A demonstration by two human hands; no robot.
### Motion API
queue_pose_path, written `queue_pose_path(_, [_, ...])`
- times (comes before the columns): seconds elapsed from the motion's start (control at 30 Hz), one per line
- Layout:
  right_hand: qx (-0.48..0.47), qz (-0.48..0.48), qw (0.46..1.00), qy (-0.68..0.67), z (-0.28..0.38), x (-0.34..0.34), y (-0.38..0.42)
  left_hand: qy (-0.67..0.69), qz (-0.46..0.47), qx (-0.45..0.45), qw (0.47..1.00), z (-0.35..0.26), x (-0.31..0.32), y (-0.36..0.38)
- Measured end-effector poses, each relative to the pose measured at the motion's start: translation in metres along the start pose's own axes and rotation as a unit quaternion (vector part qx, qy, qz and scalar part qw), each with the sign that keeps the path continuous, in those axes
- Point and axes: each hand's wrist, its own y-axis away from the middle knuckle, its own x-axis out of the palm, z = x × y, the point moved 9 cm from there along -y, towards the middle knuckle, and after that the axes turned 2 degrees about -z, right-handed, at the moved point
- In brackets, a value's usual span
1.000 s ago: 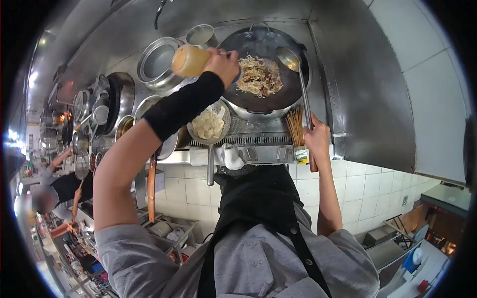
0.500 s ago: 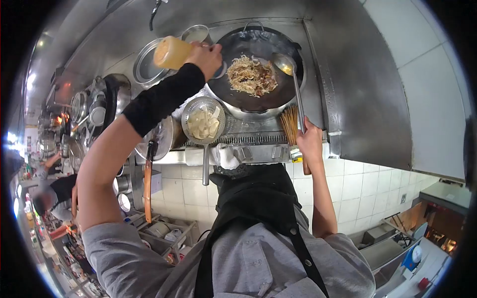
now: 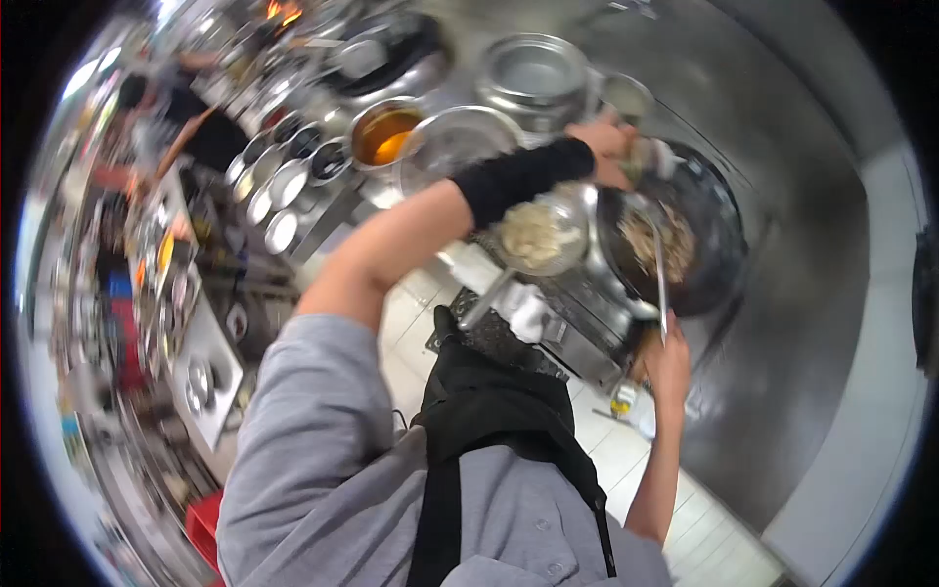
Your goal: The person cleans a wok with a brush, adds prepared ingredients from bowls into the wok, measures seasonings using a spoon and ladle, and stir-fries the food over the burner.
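Note:
My left hand (image 3: pixel 608 147) is closed at the near left rim of the wok (image 3: pixel 719 220), beside a pale, blurred item; what it grips is too smeared to make out. In my right hand (image 3: pixel 668 364) is the handle of a metal ladle (image 3: pixel 662 279), whose head reaches into the wok. Browned, shredded food (image 3: pixel 646 245) lies in the wok near the ladle. Left of the wok, a perforated strainer (image 3: pixel 577 240) holds pale, flat pieces (image 3: pixel 531 235).
A metal pot (image 3: pixel 533 73) and a bowl of orange liquid (image 3: pixel 386 135) stand left of the wok. Several small containers (image 3: pixel 289 183) are farther left. Another person (image 3: pixel 196 122) is at the upper left. A steel wall (image 3: pixel 802 245) rises at the right.
The view has swung, shifting the wok rightward. The yellow bottle is no longer visible in my left hand, which is now near the wok rim. The ladle head has moved over to the food.

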Motion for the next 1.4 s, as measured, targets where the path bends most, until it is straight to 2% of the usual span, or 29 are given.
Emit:
queue_pose_path(0.03, [0.016,0.058,0.998,0.025,0.016,-0.014,0.008,0.07,-0.068,-0.031,0.995,0.002,-0.012,0.022])
queue_pose_path(0.1, [0.031,0.071,0.997,0.015,0.032,-0.029,0.037,0.203,-0.15,-0.037,0.967,0.03,-0.003,0.042])
queue_pose_path(0.23, [0.101,0.09,0.991,0.022,0.039,-0.02,0.052,0.379,-0.26,-0.063,0.886,0.062,-0.046,0.133])
queue_pose_path(0.27, [0.128,0.076,0.989,0.017,0.031,-0.004,0.048,0.406,-0.324,-0.033,0.854,0.073,-0.06,0.16])
queue_pose_path(0.3, [0.153,0.062,0.986,0.012,0.022,0.013,0.043,0.391,-0.34,-0.065,0.853,0.092,-0.072,0.188])
queue_pose_path(0.33, [0.131,-0.031,0.987,0.091,0.025,0.015,0.037,0.431,-0.352,-0.076,0.828,0.11,-0.088,0.217])
queue_pose_path(0.4, [0.168,-0.027,0.985,0.019,0.032,0.038,0.015,0.331,-0.414,-0.128,0.838,0.147,-0.127,0.285])
queue_pose_path(0.43, [0.182,-0.015,0.983,0.017,0.045,0.044,0.004,0.24,-0.431,-0.143,0.858,0.172,-0.14,0.313])
queue_pose_path(0.5, [0.209,0.005,0.978,0.016,0.071,0.042,-0.017,0.27,-0.473,-0.184,0.819,0.219,-0.158,0.37])
queue_pose_path(0.6, [0.294,0.063,0.952,-0.055,0.093,0.031,0.003,0.249,-0.515,-0.211,0.793,0.351,-0.129,0.444])
queue_pose_path(0.63, [0.12,-0.083,0.987,-0.065,0.09,0.034,0.013,0.279,-0.525,-0.203,0.778,0.391,-0.116,0.463])
queue_pose_path(0.7, [0.177,-0.016,0.984,-0.011,0.093,0.038,0.021,0.375,-0.542,-0.161,0.735,0.459,-0.09,0.493])
queue_pose_path(0.77, [0.209,-0.026,0.973,-0.094,0.096,0.035,0.011,0.42,-0.561,-0.145,0.698,0.502,-0.074,0.519])
queue_pose_path(0.8, [0.272,0.001,0.952,-0.141,0.093,0.04,0.007,0.358,-0.574,-0.195,0.71,0.502,-0.078,0.527])
queue_pose_path(0.83, [0.268,-0.053,0.96,-0.066,0.077,0.046,0.004,0.296,-0.582,-0.247,0.716,0.5,-0.083,0.535])
queue_pose_path(0.9, [0.36,-0.106,0.924,-0.071,0.079,0.036,0.001,0.056,-0.6,-0.327,0.728,0.495,-0.091,0.549])
queue_pose_path(1.0, [0.367,-0.162,0.916,-0.002,0.015,0.063,0.001,0.076,-0.592,-0.337,0.728,0.501,-0.079,0.556])
queue_pose_path(1.03, [0.389,-0.138,0.904,-0.108,0.009,0.069,0.002,0.086,-0.58,-0.347,0.732,0.516,-0.064,0.558])
queue_pose_path(1.1, [0.417,-0.084,0.849,-0.314,0.01,0.072,0.003,0.121,-0.58,-0.345,0.728,0.538,-0.047,0.562])
queue_pose_path(1.17, [0.384,-0.095,0.841,-0.368,0.024,0.055,0.014,0.168,-0.601,-0.323,0.711,0.542,-0.034,0.569])
queue_pose_path(1.2, [0.368,-0.095,0.836,-0.395,0.027,0.05,0.017,0.135,-0.591,-0.339,0.719,0.524,-0.04,0.564])
queue_pose_path(1.23, [0.364,-0.096,0.864,-0.333,0.019,0.044,0.012,0.039,-0.456,-0.565,0.687,0.484,-0.054,0.559])
queue_pose_path(1.3, [0.357,-0.106,0.904,-0.209,0.001,0.034,0.006,-0.111,-0.493,-0.512,0.695,0.442,-0.056,0.554])
queue_pose_path(1.33, [0.356,-0.124,0.911,-0.167,0.004,0.019,-0.005,-0.042,-0.528,-0.404,0.746,0.381,-0.067,0.526])
queue_pose_path(1.37, [0.354,-0.119,0.909,-0.184,-0.006,0.021,-0.014,0.031,-0.553,-0.29,0.781,0.29,-0.078,0.492])
queue_pose_path(1.4, [0.351,-0.112,0.908,-0.2,-0.018,0.024,-0.022,0.149,-0.525,-0.183,0.818,0.226,-0.064,0.462])
